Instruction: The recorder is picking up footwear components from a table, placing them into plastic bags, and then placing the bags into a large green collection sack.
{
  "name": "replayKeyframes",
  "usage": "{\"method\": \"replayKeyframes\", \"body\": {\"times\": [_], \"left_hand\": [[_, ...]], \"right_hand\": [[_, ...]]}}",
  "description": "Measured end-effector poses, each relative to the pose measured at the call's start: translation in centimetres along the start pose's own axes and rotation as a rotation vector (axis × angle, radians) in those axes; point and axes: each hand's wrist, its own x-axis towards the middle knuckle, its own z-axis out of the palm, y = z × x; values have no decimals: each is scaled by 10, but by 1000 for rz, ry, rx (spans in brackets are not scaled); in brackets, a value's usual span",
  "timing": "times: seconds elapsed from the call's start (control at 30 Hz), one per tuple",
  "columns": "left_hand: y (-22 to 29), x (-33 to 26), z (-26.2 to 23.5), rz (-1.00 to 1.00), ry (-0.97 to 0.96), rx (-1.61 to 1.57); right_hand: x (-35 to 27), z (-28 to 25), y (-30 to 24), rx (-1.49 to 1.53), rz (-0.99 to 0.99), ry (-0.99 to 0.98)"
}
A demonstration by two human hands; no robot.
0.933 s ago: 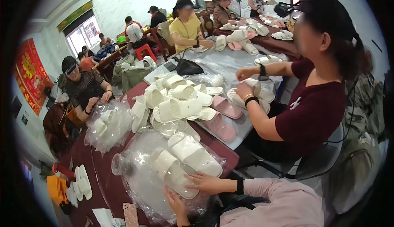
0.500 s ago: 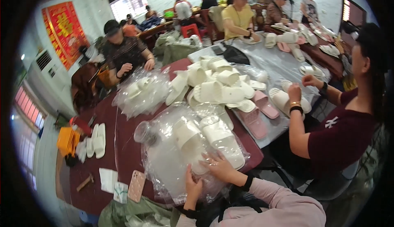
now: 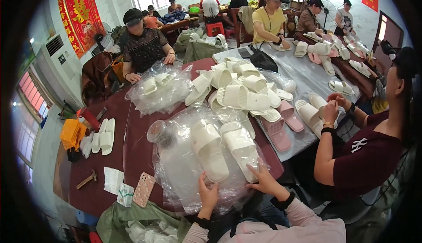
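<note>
Head view over a dark red table (image 3: 132,155). The left hand (image 3: 208,194) grips the near end of the left white slipper (image 3: 209,149), thumb over its heel edge and fingers curled beneath. The right hand (image 3: 263,180) rests with fingers spread on the heel of the right white slipper (image 3: 241,145), not closed around it. Both slippers lie side by side, soles down, toes pointing away from the person, on a heap of clear plastic bags (image 3: 184,172) at the table's near edge. Beyond them, at mid-table, stands a pile of white slippers (image 3: 237,89), with two pink slippers (image 3: 283,124) just to its right on a grey sheet. A second bundle of bagged slippers (image 3: 160,89) lies to the far left. Near the left edge lie another white pair (image 3: 103,136), a pink phone (image 3: 143,189) and a small hammer (image 3: 87,180). A seated person in a dark red shirt (image 3: 365,159) works at the right.
</note>
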Motion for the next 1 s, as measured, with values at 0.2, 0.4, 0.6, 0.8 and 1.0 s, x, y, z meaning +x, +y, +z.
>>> {"method": "replayKeyframes", "body": {"times": [0.2,0.4,0.6,0.8,1.0], "left_hand": [[-11,2,-2,15,-6,-6],[-9,2,-3,34,14,71],[-6,3,0,21,30,-3],[-1,8,-1,41,68,32],[-20,14,-9,-37,59,-57]], "right_hand": [[0,-4,10,17,-21,-46],[-1,-6,2,6,-56,15],[5,18,-14,32,-3,79],[24,27,-20,6,-153,197],[28,20,-13,56,-208,90]]}}
